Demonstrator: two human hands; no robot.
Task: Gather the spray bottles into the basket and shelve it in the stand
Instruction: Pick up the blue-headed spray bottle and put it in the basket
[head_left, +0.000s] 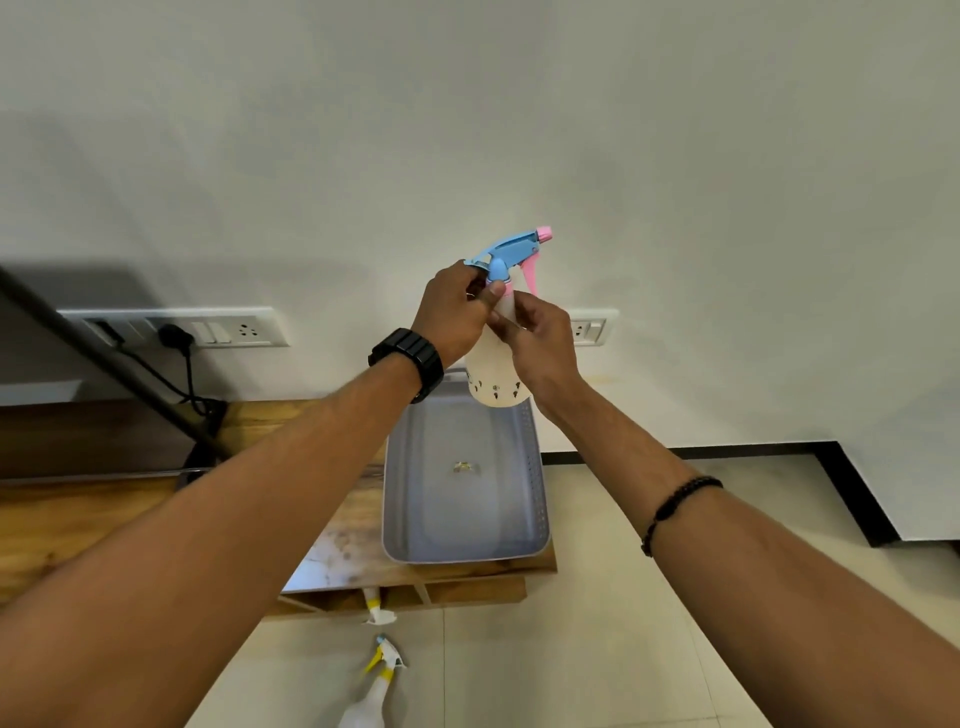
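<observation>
I hold a white spray bottle (493, 382) with a blue head and pink trigger upright in the air, above the far end of a grey-lilac basket (540, 499). My left hand (457, 312) grips its neck just under the blue head. My right hand (540, 338) is wrapped around the upper body of the same bottle. The basket stands on the right end of a wooden stand (358, 540) and holds only a small scrap. Two more white spray bottles with yellow triggers show below: one (375, 608) in the stand's lower shelf, another (376, 691) lying on the floor.
A white wall with socket strips (208, 330) rises behind. A dark slanted pole (114, 364) and a black cable (189, 379) stand at the left of the wooden top. Pale floor tiles (623, 597) lie to the right, with a black skirting (852, 499).
</observation>
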